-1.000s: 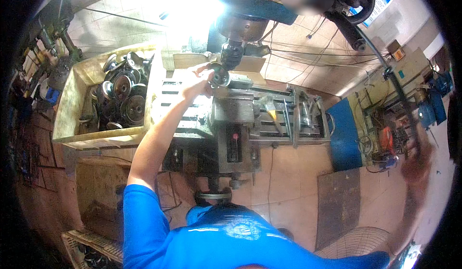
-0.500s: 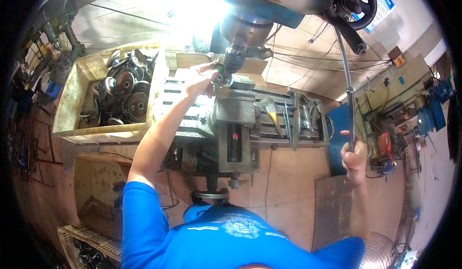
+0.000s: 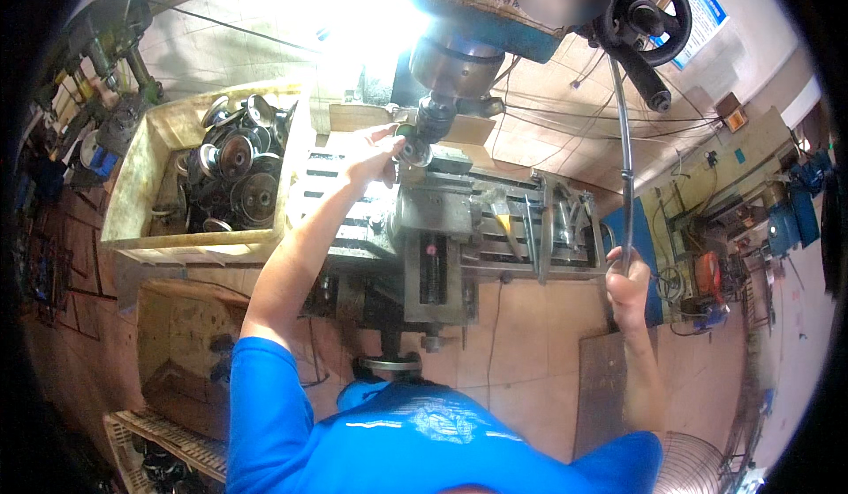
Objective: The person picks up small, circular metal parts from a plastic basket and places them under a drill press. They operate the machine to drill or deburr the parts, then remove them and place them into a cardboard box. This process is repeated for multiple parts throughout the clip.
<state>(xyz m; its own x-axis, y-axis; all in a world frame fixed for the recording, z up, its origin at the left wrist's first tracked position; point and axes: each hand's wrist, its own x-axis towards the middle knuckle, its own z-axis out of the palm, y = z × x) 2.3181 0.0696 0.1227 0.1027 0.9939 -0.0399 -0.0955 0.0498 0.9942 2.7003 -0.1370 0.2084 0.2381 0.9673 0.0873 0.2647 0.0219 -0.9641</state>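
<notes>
Just above the middle of the view, toward eleven o'clock, the person's bare left hand (image 3: 374, 154) holds a dished metal wheel (image 3: 415, 153) by its edge; that grip is closed, fingers and thumb pinching the rim. The wheel's round face is turned partly toward the viewer, below a dark tool holder (image 3: 434, 121) on a machine's silvery spindle (image 3: 455, 65); whether wheel and holder touch cannot be told. Beneath the wheel, close to centre, a grey metal vise (image 3: 435, 209) sits on a slotted metal tabletop (image 3: 360, 247). Just past three o'clock, the right hand (image 3: 629, 287) is curled around the lower end of a long metal lever (image 3: 625, 140), its grip closed. Up between one and two o'clock is a black handwheel (image 3: 677, 21). Toward three o'clock, between vise and right hand, a brush (image 3: 503, 216) lies on the tabletop beside slim metal tools (image 3: 531, 233). Between nine and ten o'clock, a grimy cream crate (image 3: 208, 249) holds a heap of similar wheels (image 3: 236, 156). At eight o'clock stands a brown box (image 3: 190, 322). Between four and five, a round wire guard (image 3: 698, 463) shows. A blue shirt (image 3: 389, 450) fills six o'clock.
</notes>
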